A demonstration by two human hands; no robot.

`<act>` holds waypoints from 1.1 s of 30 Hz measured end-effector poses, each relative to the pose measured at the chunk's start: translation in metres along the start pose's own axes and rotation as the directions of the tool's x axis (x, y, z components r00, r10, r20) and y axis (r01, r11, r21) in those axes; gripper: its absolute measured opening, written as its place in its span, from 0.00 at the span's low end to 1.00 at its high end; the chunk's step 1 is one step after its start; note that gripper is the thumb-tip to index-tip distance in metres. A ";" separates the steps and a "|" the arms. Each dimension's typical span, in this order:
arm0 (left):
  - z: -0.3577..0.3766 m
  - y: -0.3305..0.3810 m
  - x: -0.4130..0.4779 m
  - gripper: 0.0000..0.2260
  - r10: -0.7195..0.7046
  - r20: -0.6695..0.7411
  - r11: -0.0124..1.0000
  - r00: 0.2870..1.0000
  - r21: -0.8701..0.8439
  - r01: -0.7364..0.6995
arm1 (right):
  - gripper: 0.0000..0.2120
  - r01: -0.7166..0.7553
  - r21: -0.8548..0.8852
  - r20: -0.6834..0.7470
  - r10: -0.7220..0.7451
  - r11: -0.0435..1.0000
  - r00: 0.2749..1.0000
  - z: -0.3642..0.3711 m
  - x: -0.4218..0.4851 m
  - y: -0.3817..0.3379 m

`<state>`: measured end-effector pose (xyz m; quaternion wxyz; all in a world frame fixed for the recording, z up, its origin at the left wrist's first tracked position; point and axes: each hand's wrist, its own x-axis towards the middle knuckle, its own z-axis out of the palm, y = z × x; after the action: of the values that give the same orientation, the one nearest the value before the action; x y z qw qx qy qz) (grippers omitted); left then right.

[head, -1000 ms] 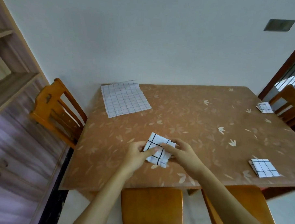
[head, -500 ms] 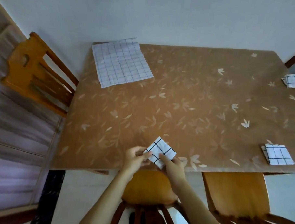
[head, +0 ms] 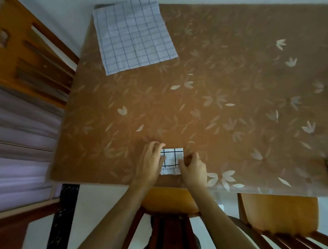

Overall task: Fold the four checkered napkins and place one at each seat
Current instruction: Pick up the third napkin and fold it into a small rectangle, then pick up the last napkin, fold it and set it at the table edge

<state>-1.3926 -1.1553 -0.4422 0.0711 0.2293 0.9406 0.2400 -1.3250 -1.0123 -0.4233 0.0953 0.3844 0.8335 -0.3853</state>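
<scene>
Left hand (head: 150,162) and right hand (head: 194,168) grip opposite edges of the folded napkin (head: 170,160), flat on tabletop (head: 216,107) near its front edge

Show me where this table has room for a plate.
Bare: the middle and far right of the brown leaf-patterned tabletop, bordered by the large unfolded checkered napkin at the far-left corner. Crowded: the near edge, where the left hand and right hand hold the small folded checkered napkin.

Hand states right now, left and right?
Left hand: pinches the folded napkin at its left edge.
Right hand: fingers curled on the napkin's right edge.
</scene>
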 end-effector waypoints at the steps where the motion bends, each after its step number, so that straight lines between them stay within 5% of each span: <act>1: 0.006 -0.001 -0.005 0.15 0.115 -0.025 0.987 0.993 0.112 -0.111 | 0.07 0.021 -0.065 -0.003 -0.021 0.998 1.000 0.002 0.000 0.001; 4: 0.021 -0.001 -0.022 0.19 0.335 0.045 0.917 0.941 0.212 -0.337 | 0.09 0.101 -0.189 -0.019 -0.106 0.977 0.994 0.006 -0.001 0.005; 12: 0.021 -0.012 -0.032 0.29 0.250 0.342 0.862 0.906 0.348 -0.369 | 0.07 0.244 -0.321 0.088 -0.228 0.915 0.970 -0.002 0.007 0.012; 20: -0.022 0.012 -0.035 0.25 0.157 0.310 0.978 0.938 0.087 -0.192 | 0.09 0.299 -0.291 0.048 -0.298 0.909 0.953 -0.013 -0.012 -0.023; 26: -0.086 -0.035 -0.056 0.21 -0.060 0.244 0.990 0.968 0.141 0.026 | 0.12 0.294 -0.253 0.056 -0.289 0.922 0.956 -0.005 -0.052 -0.058; 33: -0.184 -0.137 -0.116 0.15 -0.103 0.304 0.978 0.947 0.207 0.040 | 0.14 0.257 -0.240 0.143 -0.227 0.936 0.963 0.028 -0.137 -0.107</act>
<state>-1.3896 -1.3935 -0.3445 0.2050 0.2362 0.9442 0.1029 -1.3112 -1.1536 -0.3191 0.1428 0.2409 0.9106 -0.3040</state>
